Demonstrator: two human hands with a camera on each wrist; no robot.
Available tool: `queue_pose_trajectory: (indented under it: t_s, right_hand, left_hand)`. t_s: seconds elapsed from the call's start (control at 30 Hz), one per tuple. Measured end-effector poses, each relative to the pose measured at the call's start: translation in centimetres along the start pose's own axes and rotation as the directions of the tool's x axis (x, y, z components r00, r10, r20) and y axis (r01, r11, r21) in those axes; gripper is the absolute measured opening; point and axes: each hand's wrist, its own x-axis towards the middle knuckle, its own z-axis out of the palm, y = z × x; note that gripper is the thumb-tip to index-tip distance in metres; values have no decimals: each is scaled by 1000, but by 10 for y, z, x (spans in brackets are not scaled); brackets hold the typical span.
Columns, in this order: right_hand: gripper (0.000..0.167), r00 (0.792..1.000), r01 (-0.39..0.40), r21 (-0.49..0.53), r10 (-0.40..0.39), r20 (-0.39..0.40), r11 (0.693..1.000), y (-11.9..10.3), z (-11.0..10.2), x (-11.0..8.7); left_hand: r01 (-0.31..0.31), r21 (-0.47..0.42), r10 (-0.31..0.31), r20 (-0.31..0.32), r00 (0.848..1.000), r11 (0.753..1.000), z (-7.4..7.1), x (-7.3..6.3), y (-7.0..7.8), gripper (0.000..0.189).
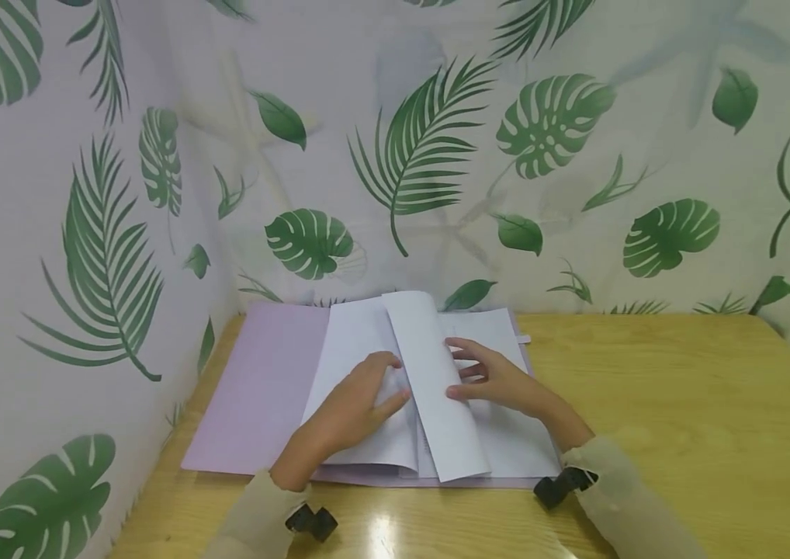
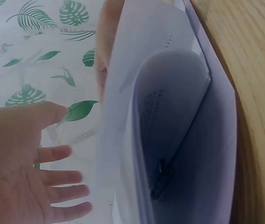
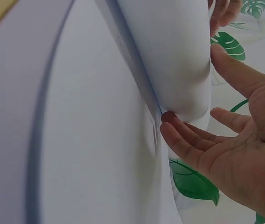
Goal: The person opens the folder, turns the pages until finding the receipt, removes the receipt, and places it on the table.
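A lilac folder (image 1: 255, 388) lies spread out on the table with white sheets inside. One curled white sheet (image 1: 440, 404) stands up across the middle, arched between the two hands. My right hand (image 1: 503, 380) is at the right side of that sheet; in the right wrist view its thumb (image 3: 233, 70) touches the curve and its fingertips reach the sheet's lower edge, fingers extended. My left hand (image 1: 356, 407) hovers over the left-hand pages (image 1: 353, 341), fingers spread and holding nothing. Inside the folder, a dark clip (image 2: 162, 179) shows in the left wrist view.
The wooden table (image 1: 681, 419) extends to the right of the folder. Behind and to the left rises a leaf-patterned cloth wall (image 1: 451, 171), close to the folder's back edge. A small pale tab (image 1: 524, 339) sticks out at the folder's right side.
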Motion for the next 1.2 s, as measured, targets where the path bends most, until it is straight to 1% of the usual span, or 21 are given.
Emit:
queue_pose_trajectory:
  t_s: [0.03,0.1,0.13,0.2,0.3,0.43,0.53,0.63,0.73,0.8,0.93,1.1,1.2]
  right_hand:
    - [87,1000,-2,-4,2,-4,1000,0,1,0]
    - [87,1000,8,-16,-8,-14,1000,-2,0,2]
    - [87,1000,8,-23,-9,-25,1000,-4,-1,3]
    - [86,999,12,-22,-13,-48,1000,-8,-3,6]
    - [85,997,15,-9,-16,-71,1000,-12,-4,9]
    - [84,998,1,17,0,-56,1000,-12,-1,9]
    - [82,999,3,28,-2,-49,1000,-11,3,8]
    - [78,998,29,32,-27,-55,999,-14,6,7]
    - [75,997,60,45,-57,-53,997,-19,9,6]
    - [74,997,74,55,-71,-42,996,-22,11,5]
    - [72,997,81,68,-81,-9,994,-23,17,1]
    - [69,995,98,72,-99,5,993,-22,22,-2]
    - [67,995,103,59,-103,0,993,-21,22,-3]
  left_hand:
    - [-2,13,3,-31,1000,1000,0,-1,1,51]
    - [-25,36,28,-83,996,999,-2,0,5,55]
    - [-36,44,40,-100,994,998,-3,1,7,56]
    - [-58,58,65,-115,991,997,-4,4,11,60]
    - [-72,82,79,-82,993,994,-1,7,14,64]
    - [-27,111,26,13,1000,993,7,5,14,69]
    - [-3,111,-2,47,999,994,11,2,12,71]
    - [16,114,-23,53,998,993,12,1,8,74]
    - [57,122,-65,62,996,991,10,2,5,80]
    - [82,124,-90,66,994,989,9,2,3,84]
    - [130,142,-144,93,985,981,8,-2,-1,90]
    - [156,164,-175,109,978,974,8,-5,-4,89]
    - [162,175,-186,132,974,971,12,-3,-6,87]
